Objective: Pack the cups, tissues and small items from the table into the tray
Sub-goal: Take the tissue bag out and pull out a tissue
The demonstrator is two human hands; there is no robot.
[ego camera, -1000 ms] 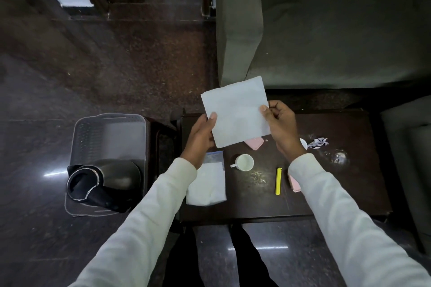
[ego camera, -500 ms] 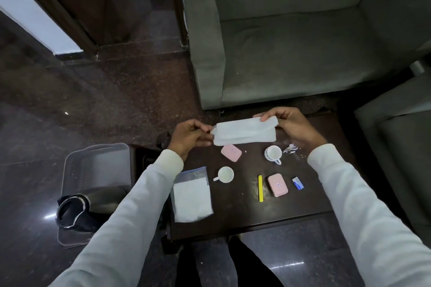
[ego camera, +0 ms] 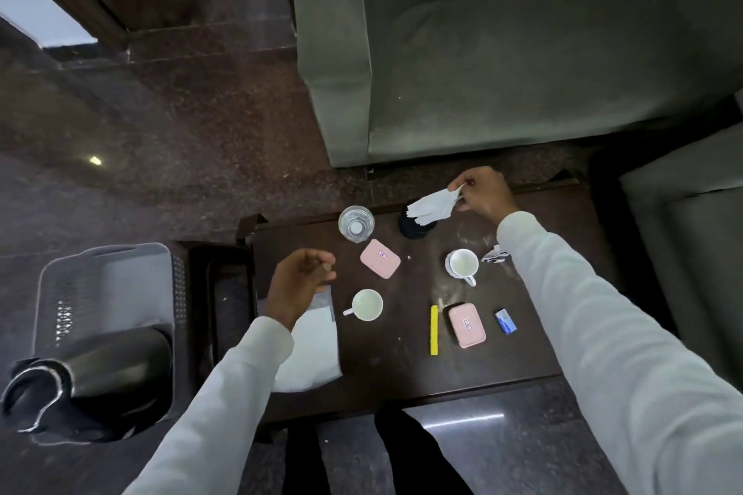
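Folded white tissue (ego camera: 432,205) pinched in the right hand (ego camera: 484,195), thumb and fingers clamped on its far right corner, held over the far edge of the dark counter (ego camera: 534,350) above a black round holder (ego camera: 416,229), the loose end hanging down onto it. Left hand (ego camera: 299,285) hovering over the left part of the counter with the grip loosely curled on nothing, above the far end of a clear packet of white tissues (ego camera: 311,354) lying flat at the near left. Just right of that hand, a small white cup (ego camera: 366,305) upright, handle pointing left. Far from it, a pink case (ego camera: 380,258), and beyond that a clear glass (ego camera: 356,223) near the far edge. Toward the right, a second white cup (ego camera: 462,264) with its handle toward the near side, and a crumpled wrapper (ego camera: 495,254) just beside it, partly hidden by the right sleeve. Nearer, a yellow stick (ego camera: 434,330) lying lengthwise, a second pink case (ego camera: 466,325) just right of it, then a small blue item (ego camera: 505,321). Off the counter's left side, on the floor, a grey perforated tray (ego camera: 108,285) with a dark kettle (ego camera: 104,378) lying on its side in the near end. Beyond the counter, a grey-green sofa (ego camera: 502,52).
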